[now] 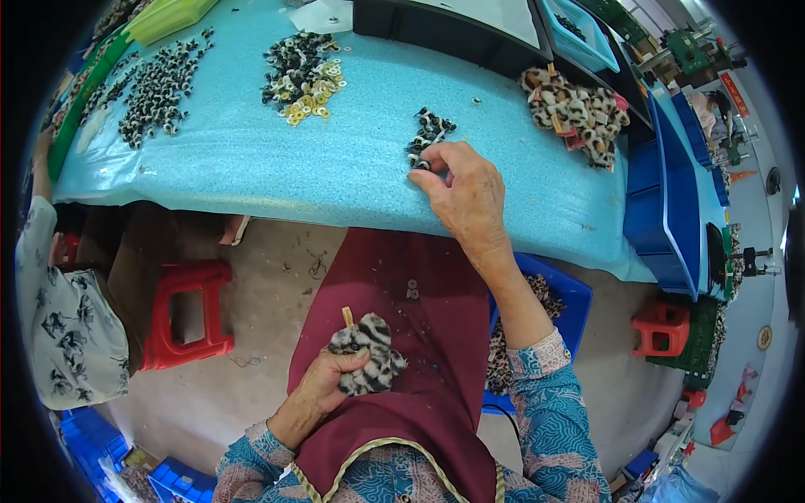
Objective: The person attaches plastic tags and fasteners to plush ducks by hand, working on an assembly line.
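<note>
My left hand (329, 384) rests in my lap on the dark red apron and holds a small black-and-white striped plush piece (369, 350) with a tan tag. My right hand (464, 194) reaches onto the blue table (251, 159) and pinches a small black-and-white bead-like part at the near end of a little cluster of such parts (429, 132).
Piles of small black, white and yellow rings (302, 74) and dark parts (159, 88) lie on the table's far side. A heap of spotted plush pieces (577, 111) sits at the right. A red stool (186, 314), blue bins (671, 201) and another person's sleeve (59, 318) are nearby.
</note>
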Tool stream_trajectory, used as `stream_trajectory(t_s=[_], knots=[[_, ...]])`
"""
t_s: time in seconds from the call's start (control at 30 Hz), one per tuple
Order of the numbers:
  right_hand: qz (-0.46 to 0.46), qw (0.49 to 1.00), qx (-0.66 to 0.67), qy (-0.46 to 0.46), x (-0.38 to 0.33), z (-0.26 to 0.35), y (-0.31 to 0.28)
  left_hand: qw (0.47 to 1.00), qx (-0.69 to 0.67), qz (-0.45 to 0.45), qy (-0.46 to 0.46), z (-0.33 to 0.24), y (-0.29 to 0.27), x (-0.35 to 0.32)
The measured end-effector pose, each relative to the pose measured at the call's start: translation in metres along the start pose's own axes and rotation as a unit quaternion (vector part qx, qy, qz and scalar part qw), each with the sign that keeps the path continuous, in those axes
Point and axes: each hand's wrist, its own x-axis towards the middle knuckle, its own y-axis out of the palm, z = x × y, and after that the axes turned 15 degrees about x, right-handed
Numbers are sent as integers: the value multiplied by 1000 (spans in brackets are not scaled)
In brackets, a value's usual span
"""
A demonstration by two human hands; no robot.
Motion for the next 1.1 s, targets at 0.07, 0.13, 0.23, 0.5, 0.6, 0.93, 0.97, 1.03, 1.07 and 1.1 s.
stream_trajectory(t_s=[0.07, 0.13, 0.23, 0.5, 0.6, 0.93, 0.97, 1.03, 1.07, 1.1], knots=[[-6, 1000, 9, 2, -3, -6, 1, 1000, 4, 4, -5, 0, -3, 0], [-8, 1000, 21, 9, -5, -12, 0, 1000, 7, 13, 0, -1, -4, 1], [2, 987, 161, -18, -6, -13, -10, 998, -37, 27, 45, -3, -4, 3], [107, 770, 555, 296, -93, 29, -41, 999, -23, -24, 12, -19, 16, 3], [109, 703, 600, 366, -133, 33, -29, 999, 10, -48, 14, -20, 26, 3], [93, 705, 564, 420, -172, 36, -4, 988, 105, -91, 63, -18, 38, -3], [90, 715, 562, 405, -173, 33, -3, 988, 106, -94, 66, -19, 42, -4], [88, 724, 561, 392, -173, 31, -2, 987, 106, -98, 68, -19, 43, -4], [86, 713, 565, 406, -174, 31, -1, 986, 115, -97, 68, -18, 43, -4], [84, 703, 568, 419, -174, 31, -1, 986, 123, -94, 68, -18, 42, -4]])
